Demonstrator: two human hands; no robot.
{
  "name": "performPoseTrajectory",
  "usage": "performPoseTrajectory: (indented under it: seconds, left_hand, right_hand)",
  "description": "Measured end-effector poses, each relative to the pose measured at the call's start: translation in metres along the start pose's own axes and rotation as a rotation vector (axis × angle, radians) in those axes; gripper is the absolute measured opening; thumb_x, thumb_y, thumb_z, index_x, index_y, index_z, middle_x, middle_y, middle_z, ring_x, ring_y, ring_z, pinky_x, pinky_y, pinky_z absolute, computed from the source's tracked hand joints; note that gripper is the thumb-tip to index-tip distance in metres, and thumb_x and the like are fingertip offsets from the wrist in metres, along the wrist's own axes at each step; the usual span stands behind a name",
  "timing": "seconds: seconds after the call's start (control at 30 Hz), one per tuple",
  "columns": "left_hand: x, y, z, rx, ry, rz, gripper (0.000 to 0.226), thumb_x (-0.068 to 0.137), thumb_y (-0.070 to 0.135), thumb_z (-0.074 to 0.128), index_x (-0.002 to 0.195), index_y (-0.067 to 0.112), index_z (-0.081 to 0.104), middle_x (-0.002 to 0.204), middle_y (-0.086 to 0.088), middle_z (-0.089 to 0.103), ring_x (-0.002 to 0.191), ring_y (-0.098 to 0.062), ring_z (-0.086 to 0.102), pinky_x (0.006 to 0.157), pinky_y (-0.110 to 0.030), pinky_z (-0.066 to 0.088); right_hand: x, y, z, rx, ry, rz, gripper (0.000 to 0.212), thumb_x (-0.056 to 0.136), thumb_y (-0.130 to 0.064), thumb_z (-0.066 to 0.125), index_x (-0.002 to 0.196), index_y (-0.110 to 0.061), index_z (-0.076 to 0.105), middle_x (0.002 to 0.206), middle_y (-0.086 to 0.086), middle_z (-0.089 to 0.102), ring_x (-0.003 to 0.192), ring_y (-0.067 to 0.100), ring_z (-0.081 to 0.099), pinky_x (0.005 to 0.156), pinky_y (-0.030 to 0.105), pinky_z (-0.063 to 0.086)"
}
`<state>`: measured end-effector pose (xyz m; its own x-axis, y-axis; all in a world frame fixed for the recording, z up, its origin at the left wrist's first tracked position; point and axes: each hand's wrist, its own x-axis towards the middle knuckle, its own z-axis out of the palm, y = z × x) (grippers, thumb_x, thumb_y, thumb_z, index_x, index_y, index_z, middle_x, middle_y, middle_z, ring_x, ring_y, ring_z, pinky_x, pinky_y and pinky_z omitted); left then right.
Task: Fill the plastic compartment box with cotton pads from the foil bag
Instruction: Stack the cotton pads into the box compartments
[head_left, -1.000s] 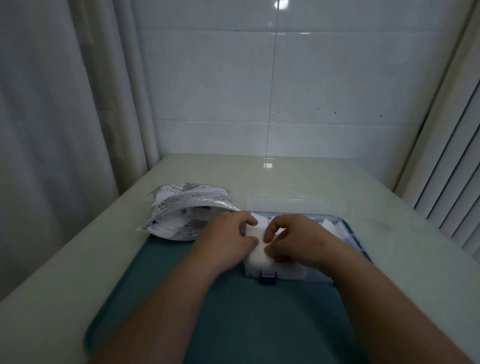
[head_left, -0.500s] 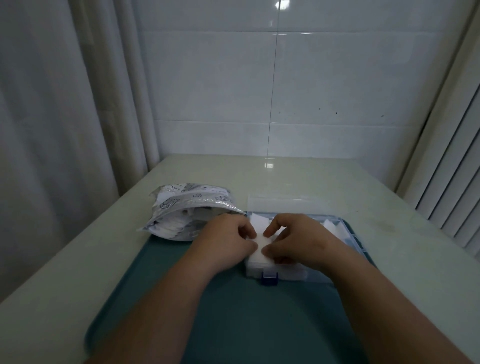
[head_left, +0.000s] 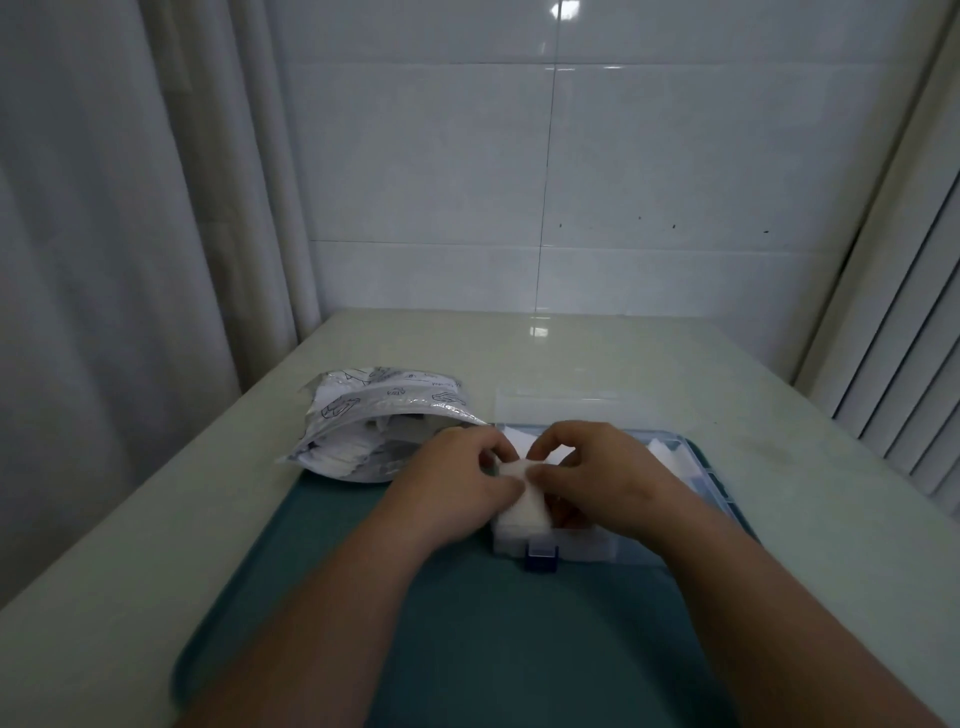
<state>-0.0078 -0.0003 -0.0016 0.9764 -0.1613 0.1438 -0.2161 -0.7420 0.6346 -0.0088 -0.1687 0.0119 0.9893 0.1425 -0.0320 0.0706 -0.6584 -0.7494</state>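
**Hands close in on the pad stack over the box**

Compared with a second ago, the left hand (head_left: 457, 483) and right hand (head_left: 597, 478) have drawn closer together. Less white shows between them, and the thumbs now nearly meet on top of the cotton pads (head_left: 522, 506). Each hand pinches the stack between its thumb and curled fingers, one on either side. The stack sits at the near left corner of the plastic box (head_left: 587, 548), just behind the blue latch (head_left: 540, 560). The box, its lid (head_left: 561, 408) lying open behind it, and the foil bag (head_left: 374, 421) to the left have not shifted. The bag lies on its side with its mouth towards the box, more pads showing inside.

The hands cover most of the box, so its dividers cannot be made out, nor how far the stack has gone down into its compartment. Some white filling shows at the far right end (head_left: 662, 452), but the view is too dim and soft there to tell how much. The box rests on a green mat (head_left: 467, 623) on the table (head_left: 571, 348), and the forearms are cut off by the bottom edge.
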Motion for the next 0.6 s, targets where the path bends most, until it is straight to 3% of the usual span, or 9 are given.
performPoseTrajectory:
  seconds: [0.13, 0.33, 0.47, 0.6]
  left_hand:
    - [0.001, 0.003, 0.003, 0.074, 0.073, 0.016, 0.011, 0.088, 0.031, 0.064, 0.093, 0.031, 0.073, 0.092, 0.016, 0.062, 0.089, -0.004, 0.056, 0.074, -0.022, 0.043]
    - [-0.002, 0.007, 0.009, 0.146, 0.154, 0.023, 0.017, 0.082, 0.019, 0.065, 0.096, 0.029, 0.064, 0.105, 0.008, 0.061, 0.096, -0.012, 0.056, 0.080, -0.029, 0.048]
    - [-0.002, 0.008, 0.008, 0.198, 0.079, 0.024, 0.020, 0.078, 0.023, 0.065, 0.095, 0.030, 0.072, 0.102, 0.006, 0.055, 0.097, -0.011, 0.054, 0.074, -0.023, 0.040]
    - [-0.001, 0.003, -0.001, 0.108, -0.040, -0.030, 0.020, 0.072, 0.031, 0.074, 0.091, 0.032, 0.073, 0.091, 0.015, 0.062, 0.082, -0.001, 0.059, 0.069, -0.020, 0.045]
  right_hand:
    - [0.002, 0.001, 0.004, -0.062, 0.017, -0.003, 0.003, 0.088, -0.023, 0.067, 0.087, -0.021, 0.065, 0.073, 0.001, 0.073, 0.062, 0.013, 0.070, 0.065, 0.030, 0.061]
    - [0.007, 0.003, 0.010, -0.316, 0.025, -0.040, 0.013, 0.084, -0.028, 0.064, 0.084, -0.028, 0.051, 0.081, -0.003, 0.066, 0.070, 0.013, 0.062, 0.068, 0.031, 0.055]
    - [0.006, 0.002, 0.005, -0.270, -0.032, -0.047, 0.009, 0.084, -0.028, 0.068, 0.089, -0.034, 0.063, 0.083, -0.007, 0.067, 0.067, 0.006, 0.063, 0.062, 0.019, 0.050]
    - [-0.001, 0.002, -0.008, -0.174, -0.118, -0.005, 0.031, 0.074, -0.031, 0.081, 0.104, -0.033, 0.072, 0.085, -0.011, 0.070, 0.072, 0.004, 0.065, 0.069, 0.018, 0.054]
